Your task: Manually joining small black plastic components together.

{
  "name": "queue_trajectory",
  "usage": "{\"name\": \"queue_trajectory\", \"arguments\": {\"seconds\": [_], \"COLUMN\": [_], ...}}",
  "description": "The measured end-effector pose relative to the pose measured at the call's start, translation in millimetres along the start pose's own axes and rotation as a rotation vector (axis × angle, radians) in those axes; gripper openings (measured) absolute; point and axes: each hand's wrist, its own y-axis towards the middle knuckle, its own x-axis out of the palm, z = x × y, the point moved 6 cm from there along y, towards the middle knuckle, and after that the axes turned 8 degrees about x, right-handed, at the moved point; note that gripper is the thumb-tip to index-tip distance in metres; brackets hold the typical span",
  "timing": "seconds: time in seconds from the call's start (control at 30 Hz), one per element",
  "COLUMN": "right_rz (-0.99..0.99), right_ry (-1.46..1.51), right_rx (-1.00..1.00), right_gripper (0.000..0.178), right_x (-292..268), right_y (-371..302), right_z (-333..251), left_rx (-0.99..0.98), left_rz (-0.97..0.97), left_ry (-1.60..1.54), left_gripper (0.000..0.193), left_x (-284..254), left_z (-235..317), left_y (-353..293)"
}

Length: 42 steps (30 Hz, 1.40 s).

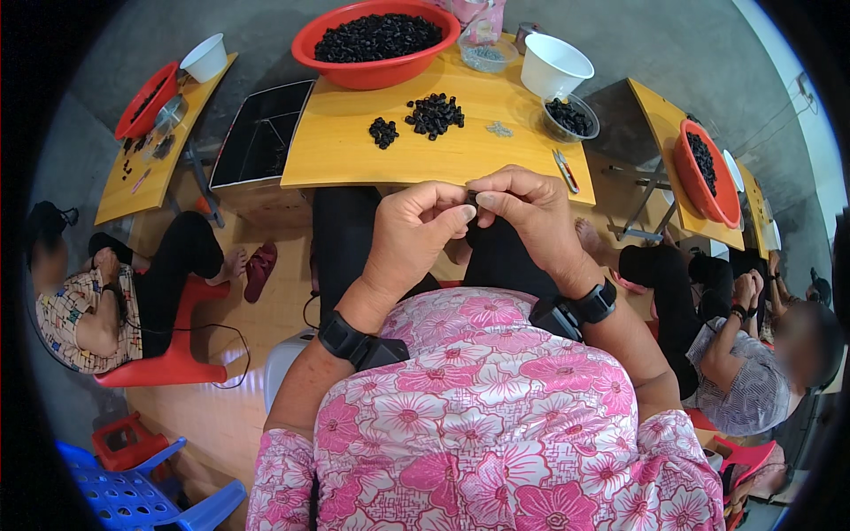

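Small black part (472, 196), centre of frame, pinched between the fingertips of both hands just below the near edge of the wooden table (354, 150). Mostly hidden by the fingers; shape cannot be told.

Left hand (412, 234): fingers curled in, thumb and forefinger narrow, closed on the part from the left. Right hand (527, 217): fingers bunched, tips pressed to the same part from the right. The two hands touch at the fingertips. Black band on each wrist.

Above the hands, on the table: larger heap of black parts (434, 113), smaller heap (383, 132) just to its left, a few pale bits (499, 129) to the right. Upper centre: red basin (376, 42) full of black parts. Upper right: white bowl (555, 65), clear bowl (569, 117) holding black parts beside it. Red-handled tool (566, 171) near the right table edge.

Left and right of frame: other people seated at similar tables.
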Motion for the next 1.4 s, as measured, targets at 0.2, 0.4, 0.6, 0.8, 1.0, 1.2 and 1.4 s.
{"name": "queue_trajectory", "arguments": {"seconds": [0.2,0.4,0.6,0.8,1.0,1.2,1.4], "right_rz": [0.027,0.063,0.095,0.091,0.071,0.024,0.03], "right_ry": [-0.192,-0.489,-0.599,-0.681,-0.682,-0.655,-0.652], "right_rx": [-0.384,-0.569,-0.568,-0.616,-0.591,-0.538,-0.57], "right_gripper": [0.025,0.039,0.038,0.035,0.033,0.033,0.033], "right_x": [-0.2,10.1,11.9,14.0,12.7,14.0,16.4], "right_y": [-5.9,-15.9,-15.1,-16.8,-18.0,-20.0,-23.3], "right_z": [-13.9,-31.6,-27.4,-30.4,-30.7,-30.2,-28.7], "left_rx": [-0.066,-0.105,-0.117,-0.144,0.141,0.197,0.282], "left_rz": [0.06,0.072,0.076,0.033,-0.091,-0.146,-0.144], "left_ry": [-0.072,-0.166,-0.132,-0.135,-0.155,0.171,0.331], "left_gripper": [0.008,0.009,0.008,0.015,0.052,0.057,0.05], "left_x": [-2.1,-0.9,0.0,0.1,4.2,4.9,4.9], "left_z": [-9.6,-11.5,-13.4,-14.7,1.6,12.3,20.7], "left_y": [1.7,1.6,1.5,-0.3,1.0,3.2,0.6]}}
